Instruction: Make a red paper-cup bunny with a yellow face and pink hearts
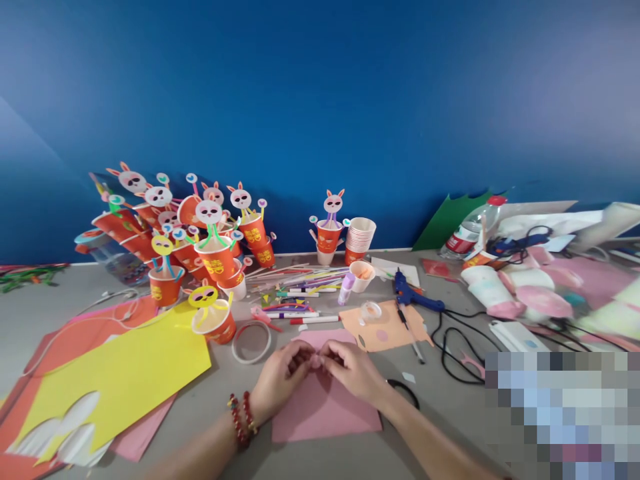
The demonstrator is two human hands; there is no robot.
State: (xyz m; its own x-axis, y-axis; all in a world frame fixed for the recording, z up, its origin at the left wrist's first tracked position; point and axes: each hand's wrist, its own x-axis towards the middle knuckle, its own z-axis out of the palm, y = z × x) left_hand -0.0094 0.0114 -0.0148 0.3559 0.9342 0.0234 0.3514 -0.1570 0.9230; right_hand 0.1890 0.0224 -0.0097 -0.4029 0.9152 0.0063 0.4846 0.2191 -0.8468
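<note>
My left hand (285, 373) and my right hand (353, 367) meet fingertip to fingertip over a pink paper sheet (327, 423) lying flat on the table. Both are closed in a pinch around something small and pinkish, whose kind the fingers hide. Red bead bracelets (240, 420) circle my left wrist. Just beyond the hands lies an orange paper sheet (385, 337) with cut-out holes, and a small clear lid (371, 311) rests on it. A roll of tape (251, 342) is left of my left hand.
Paper cups with rabbit faces (215, 257) crowd the back left, near a yellow sheet (150, 360). Markers (315, 320), a glue stick (345, 289) and stacked cups (360, 237) stand or lie ahead. A blue glue gun (415, 293) with black cable and a bottle (473, 227) are to the right.
</note>
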